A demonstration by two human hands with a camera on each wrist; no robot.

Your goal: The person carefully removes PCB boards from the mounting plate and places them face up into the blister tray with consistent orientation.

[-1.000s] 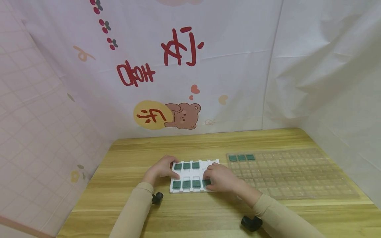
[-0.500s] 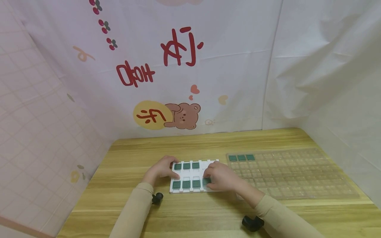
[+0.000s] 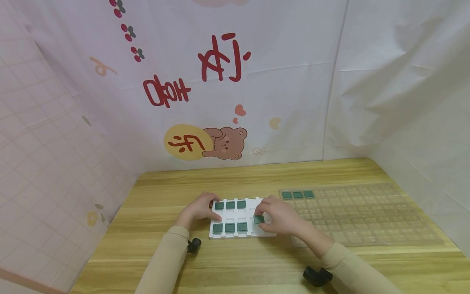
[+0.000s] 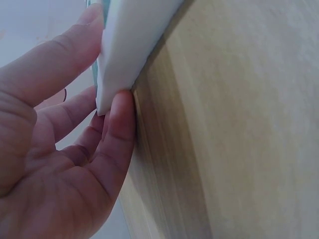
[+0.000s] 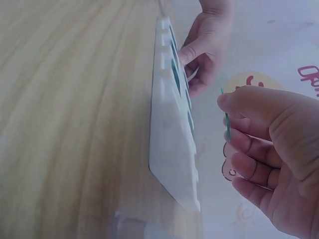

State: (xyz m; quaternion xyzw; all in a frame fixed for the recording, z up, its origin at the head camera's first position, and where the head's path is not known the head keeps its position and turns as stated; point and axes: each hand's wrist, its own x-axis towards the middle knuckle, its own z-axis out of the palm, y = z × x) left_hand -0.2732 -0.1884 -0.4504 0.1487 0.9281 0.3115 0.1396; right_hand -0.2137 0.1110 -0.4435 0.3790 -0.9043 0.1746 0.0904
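My left hand [image 3: 199, 207] grips the left end of a white foam tray [image 3: 235, 214], thumb over the top and fingers against its side edge, as the left wrist view shows. Between the thumb and fingers of my right hand [image 3: 282, 217] is a small square green circuit board [image 3: 258, 219], pinched by its edges. The right wrist view shows this board [image 5: 227, 124] held up above the tray, apart from it. Three green boards [image 3: 230, 205] lie in the tray's back row and three more boards [image 3: 229, 228] in its front row.
A clear plastic compartment tray [image 3: 356, 212] lies on the wooden table [image 3: 235, 265] to the right. Three green boards [image 3: 298, 195] sit in its back left compartments. A printed white curtain [image 3: 286, 102] hangs behind the table.
My right hand has lifted a green board out of the front right slot of the white tray and moved slightly right with it. The left hand stays in place.
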